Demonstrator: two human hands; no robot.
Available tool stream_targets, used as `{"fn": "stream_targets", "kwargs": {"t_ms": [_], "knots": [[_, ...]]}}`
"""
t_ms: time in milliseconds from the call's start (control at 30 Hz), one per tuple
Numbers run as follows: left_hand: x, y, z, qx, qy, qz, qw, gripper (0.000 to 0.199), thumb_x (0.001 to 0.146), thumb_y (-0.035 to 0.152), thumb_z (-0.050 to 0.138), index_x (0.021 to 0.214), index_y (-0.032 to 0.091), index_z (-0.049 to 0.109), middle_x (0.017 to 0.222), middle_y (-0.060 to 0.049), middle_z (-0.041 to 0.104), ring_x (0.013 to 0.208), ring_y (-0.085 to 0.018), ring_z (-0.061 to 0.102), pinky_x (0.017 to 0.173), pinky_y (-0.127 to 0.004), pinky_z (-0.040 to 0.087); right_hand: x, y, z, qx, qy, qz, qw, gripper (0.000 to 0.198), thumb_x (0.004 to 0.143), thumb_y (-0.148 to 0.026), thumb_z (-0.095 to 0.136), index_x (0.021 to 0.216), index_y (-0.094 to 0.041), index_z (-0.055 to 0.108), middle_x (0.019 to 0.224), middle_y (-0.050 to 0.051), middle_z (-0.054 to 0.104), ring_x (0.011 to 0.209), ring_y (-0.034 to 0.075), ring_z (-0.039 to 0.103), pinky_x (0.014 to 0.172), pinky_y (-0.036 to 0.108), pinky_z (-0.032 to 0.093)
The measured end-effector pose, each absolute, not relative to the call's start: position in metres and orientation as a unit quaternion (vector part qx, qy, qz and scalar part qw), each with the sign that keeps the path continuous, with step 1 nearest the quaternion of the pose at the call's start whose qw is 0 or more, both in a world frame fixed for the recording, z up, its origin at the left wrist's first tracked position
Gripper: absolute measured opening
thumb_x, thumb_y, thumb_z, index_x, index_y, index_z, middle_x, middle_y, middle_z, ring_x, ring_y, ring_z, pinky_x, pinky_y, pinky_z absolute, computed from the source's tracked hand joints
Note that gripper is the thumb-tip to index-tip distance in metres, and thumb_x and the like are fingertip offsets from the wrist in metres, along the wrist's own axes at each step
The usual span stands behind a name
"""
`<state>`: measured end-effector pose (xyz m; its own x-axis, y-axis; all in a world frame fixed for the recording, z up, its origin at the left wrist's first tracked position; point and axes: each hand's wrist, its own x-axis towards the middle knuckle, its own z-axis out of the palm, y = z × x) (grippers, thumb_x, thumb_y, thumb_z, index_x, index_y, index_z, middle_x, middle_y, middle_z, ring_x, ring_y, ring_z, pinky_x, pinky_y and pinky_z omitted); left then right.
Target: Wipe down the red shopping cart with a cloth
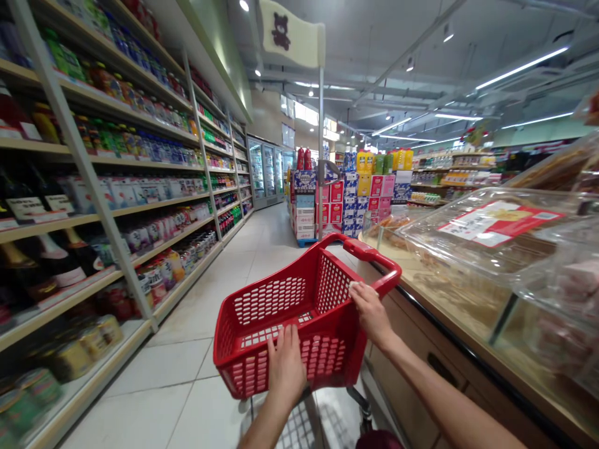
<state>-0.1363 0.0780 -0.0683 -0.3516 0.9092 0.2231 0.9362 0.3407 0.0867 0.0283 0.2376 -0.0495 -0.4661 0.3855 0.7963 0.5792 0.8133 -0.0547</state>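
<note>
A red plastic shopping cart (327, 332) with slotted walls stands side-on before me, its handle (374, 254) at the far right end. My left hand (286, 365) lies over the cart's near rim, fingers reaching to the inside; its grip on the rim looks light. Farther right, my right hand (369, 312) is closed over the same rim close to the handle end. A small white spot shows at its fingertips, too small to name. Through the basket I see its slotted floor. A pole rises behind the cart, topped by a cream flag (293, 34) with a dark bear.
Shelves (159, 209) of bottles and packs line the left side. At right, close to the cart, runs a display counter (421, 299) with clear food boxes (472, 218). Stacked drink cartons (353, 196) stand ahead. Glass-door fridges (266, 165) are farther back along the tiled aisle (253, 249).
</note>
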Motion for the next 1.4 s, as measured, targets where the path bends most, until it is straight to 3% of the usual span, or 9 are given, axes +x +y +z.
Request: {"fn": "stream_targets", "kwargs": {"t_ms": [133,333,433,700,900,1033,1167,1400], "knots": [[-0.140,0.068,-0.077,-0.588,-0.802,-0.083,0.060,0.072,0.062,0.013,0.036,0.133,0.012,0.023,0.141,-0.006,0.024,0.129,-0.023,0.020,0.104,-0.049,0.012,0.001,0.216,-0.068,-0.188,-0.900,-0.053,0.390,0.038,0.083,-0.010,0.035,0.113,-0.022,0.055,0.119,0.006,0.055,0.116,0.017,0.043,0.095,0.039,0.039],[-0.146,0.049,-0.090,-0.582,-0.804,-0.096,0.068,0.078,0.061,0.014,0.038,0.135,0.012,0.013,0.143,-0.004,0.011,0.132,-0.022,0.007,0.106,-0.047,0.008,0.015,0.241,-0.060,-0.264,-0.865,-0.049,0.424,0.036,0.085,-0.011,0.033,0.108,-0.019,0.059,0.117,0.010,0.055,0.115,0.021,0.045,0.094,0.045,0.039],[-0.134,0.055,-0.089,-0.598,-0.794,-0.098,0.048,0.081,0.059,0.015,0.039,0.135,0.011,0.012,0.144,-0.004,0.008,0.132,-0.022,0.004,0.106,-0.046,0.012,-0.003,0.224,-0.070,-0.215,-0.890,-0.027,0.401,0.034,0.086,-0.016,0.034,0.108,-0.024,0.059,0.114,0.006,0.058,0.110,0.017,0.049,0.092,0.038,0.042],[-0.144,0.035,-0.092,-0.596,-0.797,-0.085,0.046,0.073,0.062,0.012,0.037,0.133,0.010,0.021,0.142,-0.006,0.018,0.131,-0.022,0.011,0.107,-0.047,0.008,-0.012,0.221,-0.076,-0.239,-0.881,0.026,0.407,0.033,0.086,-0.021,0.035,0.106,-0.021,0.061,0.113,0.008,0.059,0.106,0.021,0.052,0.090,0.041,0.043],[-0.130,0.046,-0.084,-0.598,-0.794,-0.104,-0.037,0.070,0.062,0.018,0.038,0.131,0.011,0.027,0.140,-0.005,0.026,0.131,-0.021,0.015,0.107,-0.048,0.004,-0.027,0.177,-0.085,-0.154,-0.918,0.068,0.359,0.031,0.085,-0.022,0.039,0.108,-0.023,0.060,0.113,0.004,0.059,0.105,0.016,0.053,0.090,0.030,0.044],[-0.139,0.046,-0.088,-0.622,-0.771,-0.133,-0.033,0.073,0.060,0.018,0.039,0.131,0.013,0.028,0.139,-0.004,0.029,0.130,-0.018,0.018,0.108,-0.045,0.003,-0.022,0.186,-0.077,-0.196,-0.906,0.056,0.370,0.030,0.086,-0.024,0.038,0.101,-0.022,0.063,0.108,0.006,0.062,0.100,0.019,0.057,0.086,0.035,0.047],[-0.157,0.033,-0.100,-0.581,-0.805,-0.125,-0.005,0.071,0.060,0.017,0.039,0.130,0.011,0.030,0.141,-0.006,0.025,0.131,-0.020,0.014,0.107,-0.046,0.004,-0.019,0.188,-0.080,-0.222,-0.895,0.057,0.383,0.029,0.085,-0.022,0.038,0.098,-0.018,0.065,0.107,0.011,0.062,0.098,0.022,0.058,0.084,0.037,0.048],[-0.151,0.041,-0.095,-0.668,-0.739,-0.081,-0.016,0.068,0.064,0.017,0.039,0.131,0.013,0.029,0.141,-0.004,0.026,0.131,-0.018,0.013,0.108,-0.042,0.005,0.001,0.146,-0.108,-0.166,-0.907,0.068,0.382,0.029,0.081,-0.016,0.043,0.101,-0.024,0.063,0.106,0.006,0.062,0.103,0.020,0.055,0.090,0.037,0.044]]}}
